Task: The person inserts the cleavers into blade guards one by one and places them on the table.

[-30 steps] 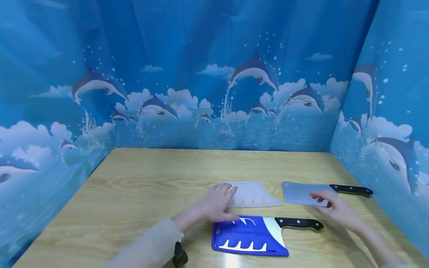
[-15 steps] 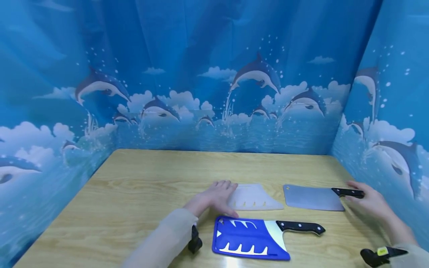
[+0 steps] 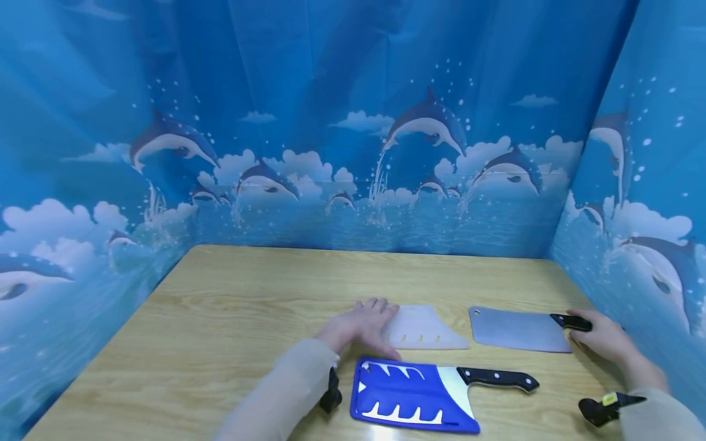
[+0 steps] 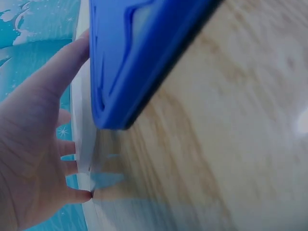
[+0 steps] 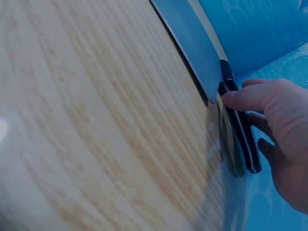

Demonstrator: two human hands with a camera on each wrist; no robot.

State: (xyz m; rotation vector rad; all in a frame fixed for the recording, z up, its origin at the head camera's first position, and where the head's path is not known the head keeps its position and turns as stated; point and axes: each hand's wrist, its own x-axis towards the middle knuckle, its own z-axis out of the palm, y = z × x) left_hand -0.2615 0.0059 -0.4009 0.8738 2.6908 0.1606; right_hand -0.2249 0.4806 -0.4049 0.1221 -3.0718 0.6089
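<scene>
My right hand (image 3: 608, 340) holds the black riveted handle (image 5: 244, 132) of a bare cleaver (image 3: 518, 329), thumb on the near side and fingers on the far side. The cleaver's wide grey blade lies flat on the table, pointing left. My left hand (image 3: 361, 326) is spread, its fingertips over the left end of a white blade guard (image 3: 423, 329) with tooth-shaped cutouts. The left thumb reaches down toward the top edge of a blue blade guard (image 3: 402, 392). That guard covers a second cleaver, whose black handle (image 3: 499, 378) points right.
The wooden table (image 3: 231, 306) carries both cleavers and the white guard on its right half. A blue dolphin-print curtain (image 3: 331, 153) closes off the back and sides, its right part near my right hand. Black straps sit at both wrists.
My right hand has moved right from above the bare cleaver's blade to its handle and taken hold of it. My left hand stays at the white guard, shifted slightly.
</scene>
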